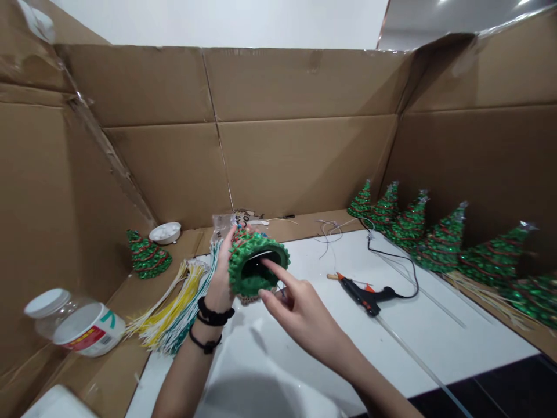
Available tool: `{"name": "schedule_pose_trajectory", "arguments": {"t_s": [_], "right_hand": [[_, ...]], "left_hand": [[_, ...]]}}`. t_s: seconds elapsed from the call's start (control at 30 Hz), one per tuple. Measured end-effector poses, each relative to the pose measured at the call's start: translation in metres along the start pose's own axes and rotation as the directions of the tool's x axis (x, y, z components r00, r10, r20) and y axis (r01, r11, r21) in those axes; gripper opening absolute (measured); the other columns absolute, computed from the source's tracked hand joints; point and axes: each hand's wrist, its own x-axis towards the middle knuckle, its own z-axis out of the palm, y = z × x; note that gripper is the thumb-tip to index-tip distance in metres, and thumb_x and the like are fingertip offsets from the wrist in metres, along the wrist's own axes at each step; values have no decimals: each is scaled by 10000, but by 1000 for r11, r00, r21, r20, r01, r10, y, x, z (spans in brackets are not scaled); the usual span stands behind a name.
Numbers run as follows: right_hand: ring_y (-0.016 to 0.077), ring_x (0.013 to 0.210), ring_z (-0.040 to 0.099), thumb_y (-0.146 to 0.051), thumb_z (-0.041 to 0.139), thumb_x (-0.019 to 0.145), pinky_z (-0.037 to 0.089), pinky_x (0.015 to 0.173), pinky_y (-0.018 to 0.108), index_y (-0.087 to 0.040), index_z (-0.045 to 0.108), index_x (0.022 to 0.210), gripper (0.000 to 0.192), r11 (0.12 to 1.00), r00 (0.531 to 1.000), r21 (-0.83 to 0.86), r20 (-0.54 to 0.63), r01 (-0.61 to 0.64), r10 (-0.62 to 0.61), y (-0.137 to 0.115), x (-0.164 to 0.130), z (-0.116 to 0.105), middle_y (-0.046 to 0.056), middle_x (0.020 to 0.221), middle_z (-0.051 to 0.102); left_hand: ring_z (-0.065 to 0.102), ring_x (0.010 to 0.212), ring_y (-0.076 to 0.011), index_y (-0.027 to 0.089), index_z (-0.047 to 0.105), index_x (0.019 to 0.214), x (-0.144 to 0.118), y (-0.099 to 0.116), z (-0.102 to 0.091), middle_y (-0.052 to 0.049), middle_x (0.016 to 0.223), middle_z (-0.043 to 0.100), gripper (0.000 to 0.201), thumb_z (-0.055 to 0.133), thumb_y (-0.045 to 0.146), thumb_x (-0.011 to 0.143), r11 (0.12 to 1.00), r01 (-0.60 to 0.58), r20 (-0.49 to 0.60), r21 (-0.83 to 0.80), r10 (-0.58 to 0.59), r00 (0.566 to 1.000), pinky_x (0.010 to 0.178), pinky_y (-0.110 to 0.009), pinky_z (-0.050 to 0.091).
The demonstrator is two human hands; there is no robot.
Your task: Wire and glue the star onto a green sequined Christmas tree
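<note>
While cardboard walls (304, 157) rise across the upper half of the frame and down both sides, a white desk (322, 371) spreads over the lower middle. Along the right side of the frame runs a row of green Christmas trees (444, 244), each trimmed with red strands, the nearest cut off by the edge. At the lower left, a clear jar (87, 328) with a white lid leans beside a bundle of yellow, white and green cords (174, 307).

Near the centre of the frame, the left hand (223, 264), two black bands on its wrist, grips a similar tree (250, 285) that is tipped so its hollow base faces the camera. Those fingers are closed about its left side, though how far they curl behind it cannot be told. From the right, the right hand (300, 307) points its index finger into the hollow, with the thumb spread apart by the lower rim; nothing can be seen in its grasp.

Right of centre, a black and orange glue gun (361, 296) lies on the desk. Left of centre stand one smaller-looking tree (148, 255) and a white bowl (167, 239). Loose thin thread (333, 229) curls near the desk's far edge.
</note>
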Motion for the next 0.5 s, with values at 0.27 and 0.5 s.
{"name": "schedule_pose_trajectory", "arguments": {"t_s": [0.27,0.5], "right_hand": [[20,331,91,-429,698,787,98,360,175,-218,475,951,349,479,981,868,46,-132,188,-5,6,16,-164,407,297],[20,334,109,-415,695,784,106,366,175,-213,385,731,374,415,983,899,78,-141,164,0,7,8,-145,398,280]], "left_hand": [[689,633,-169,152,594,685,3,8,13,-6,614,666,273,582,374,845,992,-34,-84,-118,24,996,678,-298,581],[692,634,-165,147,619,711,3,12,9,-8,605,672,272,558,362,865,991,-70,-104,-114,58,993,695,-289,580]]}}
